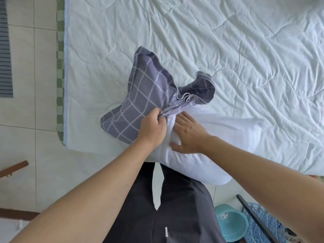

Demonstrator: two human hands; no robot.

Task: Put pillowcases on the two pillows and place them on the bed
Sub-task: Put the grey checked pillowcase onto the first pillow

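Note:
A white pillow lies at the near edge of the bed, partly overhanging it. A grey pillowcase with a white grid pattern is bunched at the pillow's left end, its open mouth gathered there. My left hand is shut on the gathered edge of the pillowcase. My right hand lies flat with fingers spread on the pillow's left end, pressing it next to the case opening. Only one pillow is in view.
The bed carries a pale quilted cover, with a green checked border along its left side. Tiled floor lies to the left. A teal bucket and a blue plastic basket stand at lower right. My dark trousers are below.

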